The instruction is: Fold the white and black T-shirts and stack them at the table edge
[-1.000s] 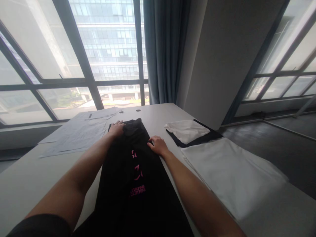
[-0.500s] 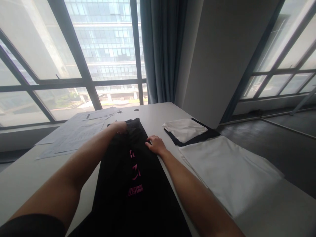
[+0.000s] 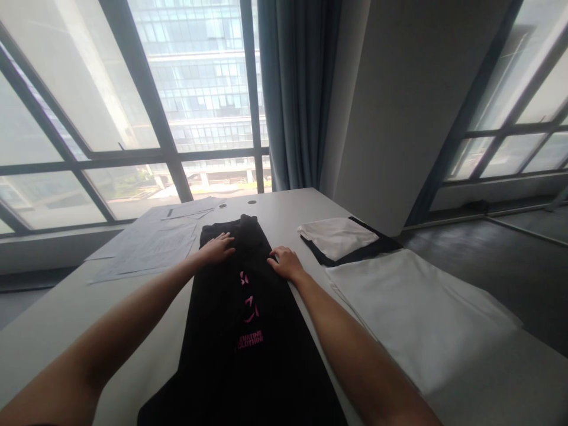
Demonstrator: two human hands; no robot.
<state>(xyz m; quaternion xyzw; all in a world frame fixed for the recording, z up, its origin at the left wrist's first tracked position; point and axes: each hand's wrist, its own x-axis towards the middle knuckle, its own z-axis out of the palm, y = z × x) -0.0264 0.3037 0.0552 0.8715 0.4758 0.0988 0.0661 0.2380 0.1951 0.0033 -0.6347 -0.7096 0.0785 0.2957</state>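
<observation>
A black garment [image 3: 239,378] with pink lettering lies lengthwise on the white table [image 3: 146,349], its far end bunched. I cannot tell which kind of garment it is. My left hand [image 3: 217,248] rests flat on its upper left part, fingers spread. At its right edge lies my right hand [image 3: 286,263], fingers stretched out and touching the cloth. Neither hand grips anything. The near end of the garment runs out of the frame at the bottom.
Several printed paper sheets [image 3: 146,248] lie at the back left of the table. To the right are a small white folded cloth [image 3: 337,236] on a black one [image 3: 386,244], and a large white cloth [image 3: 417,313]. A blue curtain [image 3: 293,100] hangs behind the table.
My left hand has let go of the garment's far end and come nearer, flattening on the cloth. My right hand stays at the right edge. The view has shifted slightly.
</observation>
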